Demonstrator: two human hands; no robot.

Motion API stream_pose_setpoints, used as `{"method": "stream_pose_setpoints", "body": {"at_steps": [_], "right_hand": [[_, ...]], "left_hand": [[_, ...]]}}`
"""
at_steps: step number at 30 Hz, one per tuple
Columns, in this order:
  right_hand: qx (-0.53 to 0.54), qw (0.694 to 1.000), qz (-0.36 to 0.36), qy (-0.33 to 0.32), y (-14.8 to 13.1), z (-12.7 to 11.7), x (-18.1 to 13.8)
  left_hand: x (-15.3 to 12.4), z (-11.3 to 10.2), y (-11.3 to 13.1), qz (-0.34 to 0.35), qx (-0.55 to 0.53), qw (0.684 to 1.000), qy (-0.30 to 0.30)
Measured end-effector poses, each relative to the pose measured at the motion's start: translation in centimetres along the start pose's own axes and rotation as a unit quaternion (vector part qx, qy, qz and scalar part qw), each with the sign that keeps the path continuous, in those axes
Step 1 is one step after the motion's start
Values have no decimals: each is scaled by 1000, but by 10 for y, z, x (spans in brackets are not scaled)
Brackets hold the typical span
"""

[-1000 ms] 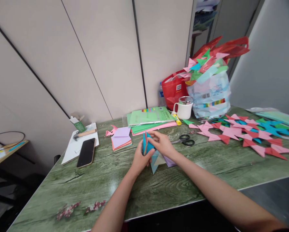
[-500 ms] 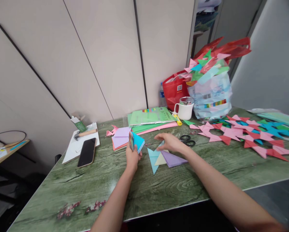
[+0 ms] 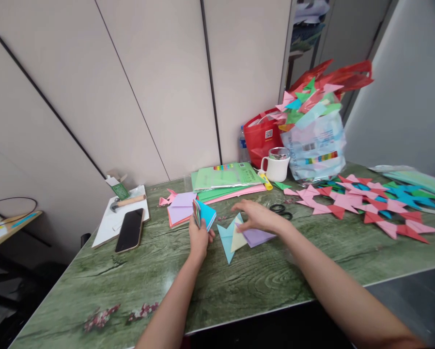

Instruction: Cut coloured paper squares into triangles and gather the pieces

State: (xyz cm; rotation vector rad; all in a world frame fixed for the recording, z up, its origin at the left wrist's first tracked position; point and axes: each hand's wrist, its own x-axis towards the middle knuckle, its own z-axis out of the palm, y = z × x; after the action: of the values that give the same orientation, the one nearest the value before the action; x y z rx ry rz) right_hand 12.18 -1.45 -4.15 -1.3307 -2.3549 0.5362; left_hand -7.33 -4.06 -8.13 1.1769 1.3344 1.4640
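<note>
A small stack of folded coloured paper (image 3: 207,213), bright blue at its outer side, is gripped in my left hand (image 3: 199,238), closed around it above the table. To its right, my right hand (image 3: 258,216) is open, its thumb and fingers apart. The thumb is down at the folded papers on the table, apparently touching them. Among these are a light blue folded piece (image 3: 226,242), a pale yellow one (image 3: 237,239) overlapping it, and a purple one (image 3: 257,236) partly hidden under my right hand. Black scissors (image 3: 281,210) lie just behind my right wrist.
Behind my left hand lie purple paper sheets (image 3: 181,212). Green paper packs (image 3: 228,175), a white mug (image 3: 276,167) and a bag of folded paper (image 3: 314,140) stand farther back. Pink and red paper rings (image 3: 343,201) spread rightward. A phone (image 3: 130,230) and hammer (image 3: 128,201) lie left.
The yellow and purple folded pieces have shifted left and closer together, with my right hand over them. My left hand keeps its hold on the stack. The view has shifted slightly.
</note>
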Motion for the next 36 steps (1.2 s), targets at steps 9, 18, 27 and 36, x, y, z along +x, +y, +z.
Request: {"method": "stream_pose_setpoints", "body": {"at_steps": [9, 18, 27, 36], "right_hand": [[-136, 980, -1, -144, -11, -8, -21], [-44, 994, 36, 88, 1, -10, 1], [185, 960, -62, 200, -15, 26, 21], [208, 952, -60, 218, -32, 58, 15]], "left_hand": [[0, 0, -1, -6, -20, 1000, 13], [-1, -1, -1, -12, -29, 999, -16], [-7, 6, 4, -18, -59, 993, -102], [-14, 11, 9, -19, -49, 986, -160]]}}
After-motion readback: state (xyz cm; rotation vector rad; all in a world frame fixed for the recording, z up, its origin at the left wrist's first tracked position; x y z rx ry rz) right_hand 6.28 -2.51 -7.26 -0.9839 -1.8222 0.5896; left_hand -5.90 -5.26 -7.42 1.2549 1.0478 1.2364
